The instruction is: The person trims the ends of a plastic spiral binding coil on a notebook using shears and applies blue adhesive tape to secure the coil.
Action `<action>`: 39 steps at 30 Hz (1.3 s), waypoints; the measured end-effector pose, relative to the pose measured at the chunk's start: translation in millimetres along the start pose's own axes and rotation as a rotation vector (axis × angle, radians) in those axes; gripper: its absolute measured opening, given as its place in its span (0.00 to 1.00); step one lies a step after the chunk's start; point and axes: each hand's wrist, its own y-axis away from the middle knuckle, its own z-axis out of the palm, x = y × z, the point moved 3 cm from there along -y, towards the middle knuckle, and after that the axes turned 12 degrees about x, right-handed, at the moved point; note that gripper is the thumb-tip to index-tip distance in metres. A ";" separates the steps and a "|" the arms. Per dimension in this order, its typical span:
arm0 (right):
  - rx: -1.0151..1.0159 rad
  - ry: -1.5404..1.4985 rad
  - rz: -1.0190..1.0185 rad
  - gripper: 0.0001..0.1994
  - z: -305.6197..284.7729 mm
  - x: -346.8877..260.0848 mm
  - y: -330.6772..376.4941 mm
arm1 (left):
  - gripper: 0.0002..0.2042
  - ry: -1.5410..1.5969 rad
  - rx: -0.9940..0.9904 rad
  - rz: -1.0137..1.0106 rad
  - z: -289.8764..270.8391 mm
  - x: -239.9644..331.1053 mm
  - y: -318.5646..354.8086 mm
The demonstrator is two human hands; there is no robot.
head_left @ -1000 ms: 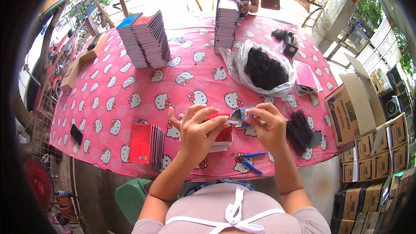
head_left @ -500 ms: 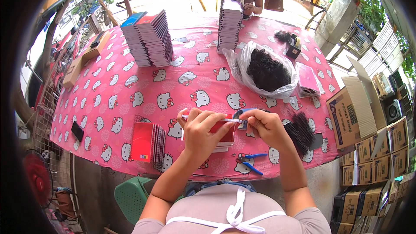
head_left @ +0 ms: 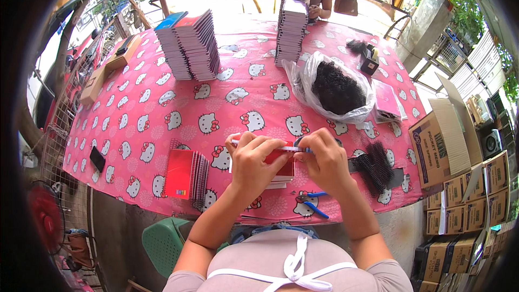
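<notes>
My left hand (head_left: 253, 163) is closed round a thin red notebook (head_left: 272, 157), held nearly edge-on above the table. At the right end of its bound edge, my right hand (head_left: 327, 158) pinches with thumb and fingers; the exact contact is partly hidden. Beneath lies another red notebook (head_left: 285, 171) on a small pile. A stack of red spiral notebooks (head_left: 181, 174) stands to the left. Blue-handled cutting pliers (head_left: 314, 208) rest near the table's front edge, below my right hand. Black plastic spiral coils (head_left: 374, 166) lie right of that hand.
A plastic bag of black coils (head_left: 338, 89) sits beyond my hands. Tall notebook stacks (head_left: 189, 46) stand at the back; a person touches another stack (head_left: 289, 35). An open carton (head_left: 440, 135) is at right, a phone (head_left: 97, 159) at left.
My right hand has moved slightly left and closed in on the notebook's end, its fingers now bent over the edge. My left hand keeps its hold.
</notes>
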 end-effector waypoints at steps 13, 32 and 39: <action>0.015 0.073 -0.040 0.02 10.1 -12.1 0.6 | 0.11 0.018 -0.011 0.010 -1.3 0.0 3.8; -0.276 -0.611 0.342 0.11 -6.1 94.9 -22.5 | 0.21 0.099 -0.003 -0.043 2.1 -9.0 -0.6; -0.335 -0.344 0.128 0.19 8.2 75.6 -48.5 | 0.22 0.130 -0.048 -0.083 -3.5 -11.7 -4.2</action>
